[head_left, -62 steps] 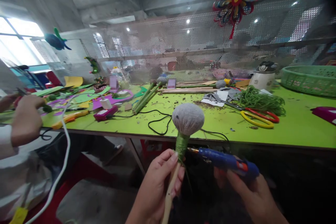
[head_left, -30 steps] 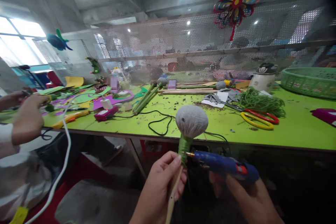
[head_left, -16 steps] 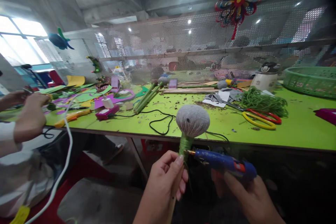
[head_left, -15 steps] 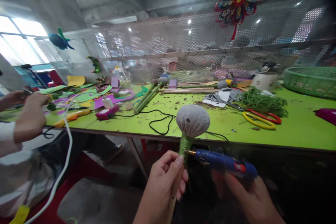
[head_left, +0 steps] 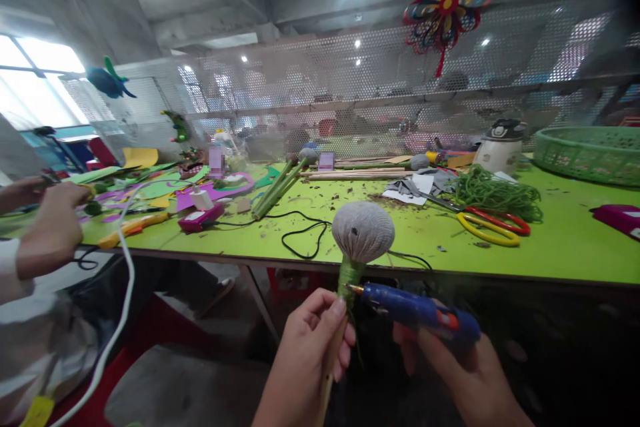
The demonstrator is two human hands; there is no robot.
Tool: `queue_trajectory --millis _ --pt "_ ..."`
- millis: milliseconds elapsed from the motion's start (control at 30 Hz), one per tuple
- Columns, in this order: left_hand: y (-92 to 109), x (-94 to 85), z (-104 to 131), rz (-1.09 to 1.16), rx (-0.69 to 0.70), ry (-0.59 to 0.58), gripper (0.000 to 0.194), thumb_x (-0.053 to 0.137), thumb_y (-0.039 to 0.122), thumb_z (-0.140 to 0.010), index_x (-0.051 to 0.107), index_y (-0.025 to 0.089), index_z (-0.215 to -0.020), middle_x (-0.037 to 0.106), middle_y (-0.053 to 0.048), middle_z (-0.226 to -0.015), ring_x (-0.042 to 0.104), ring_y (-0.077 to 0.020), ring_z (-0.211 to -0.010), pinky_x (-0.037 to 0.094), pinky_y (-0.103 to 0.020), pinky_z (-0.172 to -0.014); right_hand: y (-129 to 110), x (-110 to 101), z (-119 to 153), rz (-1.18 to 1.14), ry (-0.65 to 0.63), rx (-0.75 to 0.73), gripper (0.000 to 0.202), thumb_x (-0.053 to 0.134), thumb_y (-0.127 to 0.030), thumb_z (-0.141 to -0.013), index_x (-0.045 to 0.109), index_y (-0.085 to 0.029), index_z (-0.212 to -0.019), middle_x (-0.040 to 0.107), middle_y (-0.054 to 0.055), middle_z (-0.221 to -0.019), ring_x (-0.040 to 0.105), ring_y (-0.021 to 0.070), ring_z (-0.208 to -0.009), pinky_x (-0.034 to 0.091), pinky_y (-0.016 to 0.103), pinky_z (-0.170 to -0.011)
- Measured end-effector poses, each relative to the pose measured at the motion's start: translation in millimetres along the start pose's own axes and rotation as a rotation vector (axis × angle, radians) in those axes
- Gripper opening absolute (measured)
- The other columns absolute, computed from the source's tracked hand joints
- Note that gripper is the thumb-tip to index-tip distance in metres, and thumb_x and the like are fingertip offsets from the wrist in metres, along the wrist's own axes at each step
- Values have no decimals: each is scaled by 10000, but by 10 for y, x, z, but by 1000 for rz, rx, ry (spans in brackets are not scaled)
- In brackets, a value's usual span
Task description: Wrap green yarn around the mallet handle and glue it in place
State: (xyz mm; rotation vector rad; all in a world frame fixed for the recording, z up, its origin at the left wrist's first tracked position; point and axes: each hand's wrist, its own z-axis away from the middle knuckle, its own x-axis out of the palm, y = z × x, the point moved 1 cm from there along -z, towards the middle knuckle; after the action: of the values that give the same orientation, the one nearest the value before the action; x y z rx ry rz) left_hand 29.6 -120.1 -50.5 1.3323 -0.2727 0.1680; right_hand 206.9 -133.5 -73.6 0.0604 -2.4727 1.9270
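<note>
Left grip [head_left: 313,347] clasped on a wooden stick [head_left: 326,395], right grip [head_left: 457,367] wrapped round a blue glue gun [head_left: 417,310]

From the head view, I see the stick held just short of the counter [head_left: 570,247], a grey padded head [head_left: 363,232] at its top. Green wrapping [head_left: 350,275] binds the neck; the gun's nozzle [head_left: 356,289] meets it from three o'clock, though I can't tell whether they touch.

I'd guess the piece is light: stiff along the stick, soft and squashable in the head. Best to hold it low on the bare wood, as now, clear of the hot tip and any tacky glue. The gun looks safest by its body.

Taking the padded head as the clock's centre, scissors [head_left: 493,227] lie at three o'clock, green string [head_left: 500,192] at two, and a co-worker's hand [head_left: 63,203] works at nine.
</note>
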Motion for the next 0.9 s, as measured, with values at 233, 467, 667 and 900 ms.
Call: queue_trajectory --millis 233,467,667,900 --pt "8 12 -3 -77 1 42 253 587 397 -826 507 174 -739 553 33 -550 408 -41 -396 297 -123 -350 43 -48 31 63 29 34 284 564 -420 -845 649 -160 -765 601 36 -605 552 177 -545 436 261 -503" --pt "5 -55 -4 -135 54 54 269 565 432 -834 509 181 -755 561 31 -566 396 -39 -388 268 -127 -342 27 -108 36 151 67 15 283 559 -402 -851 650 -171 -715 588 21 -556 540 167 -509 433 252 -496" --pt "-21 -73 -56 -133 70 63 271 577 428 -825 511 176 -751 567 32 -572 409 -38 -393 294 -123 -348 9 -126 56 103 8 -49 207 540 -338 -872 649 -189 -778 614 19 -603 556 155 -509 448 233 -494" --pt "-26 17 -37 -181 92 138 259 580 423 -817 513 179 -762 544 44 -546 410 -49 -394 297 -129 -346 -80 8 5 148 18 -151 151 575 -306 -843 645 -181 -798 590 17 -636 538 139 -535 446 208 -501"
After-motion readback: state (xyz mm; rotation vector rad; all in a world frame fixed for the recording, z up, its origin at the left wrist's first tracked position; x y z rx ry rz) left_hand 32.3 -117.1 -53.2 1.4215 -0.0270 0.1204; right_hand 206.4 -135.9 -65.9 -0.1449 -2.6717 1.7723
